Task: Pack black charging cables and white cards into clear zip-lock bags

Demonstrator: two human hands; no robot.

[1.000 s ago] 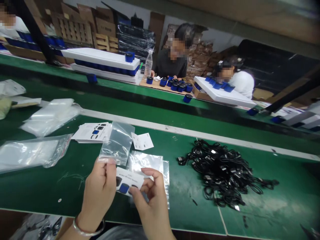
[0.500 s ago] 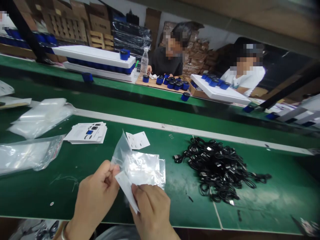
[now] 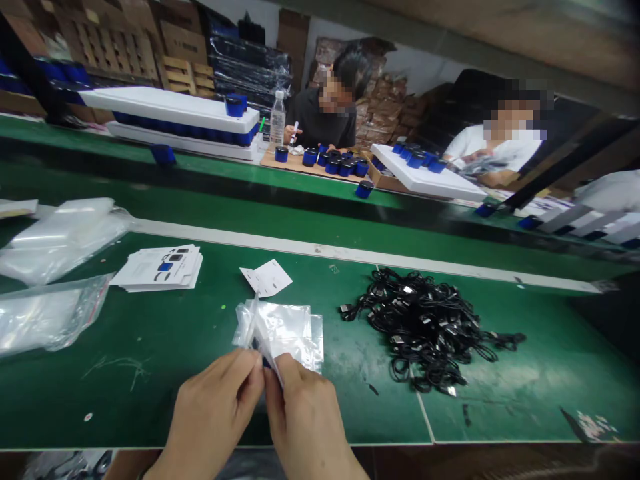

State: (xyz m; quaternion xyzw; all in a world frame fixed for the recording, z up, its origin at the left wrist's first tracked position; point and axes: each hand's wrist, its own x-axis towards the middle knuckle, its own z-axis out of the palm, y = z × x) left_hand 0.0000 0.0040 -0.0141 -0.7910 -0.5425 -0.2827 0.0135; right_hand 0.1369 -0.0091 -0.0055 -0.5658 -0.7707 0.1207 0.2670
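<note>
My left hand [image 3: 220, 393] is closed, its fingertips pinching the near edge of a clear plastic bag [image 3: 254, 320]. Against it, my right hand [image 3: 307, 407] grips a white folded leaflet [image 3: 271, 362], which stands on edge at the bag's mouth. How far the leaflet sits inside the bag is hidden by my fingers. Under and beyond my hands lie several flat clear bags [image 3: 293, 327]. A single leaflet [image 3: 267, 277], partly unfolded, rests just past them. To the left is a stack of printed leaflets [image 3: 157, 268].
A tangled pile of black USB cables [image 3: 425, 327] covers the right of the green table [image 3: 165, 333]. Packs of plastic bags [image 3: 65, 233] lie at the left. Across a raised ledge, two people sit among blue round-topped items [image 3: 345, 165], white foam trays [image 3: 170, 107] and a bottle [image 3: 277, 120].
My hands have come together, bringing the leaflet against the bag's mouth. The bag has dropped lower and is now seen nearly edge-on. The whole view has shifted slightly.
</note>
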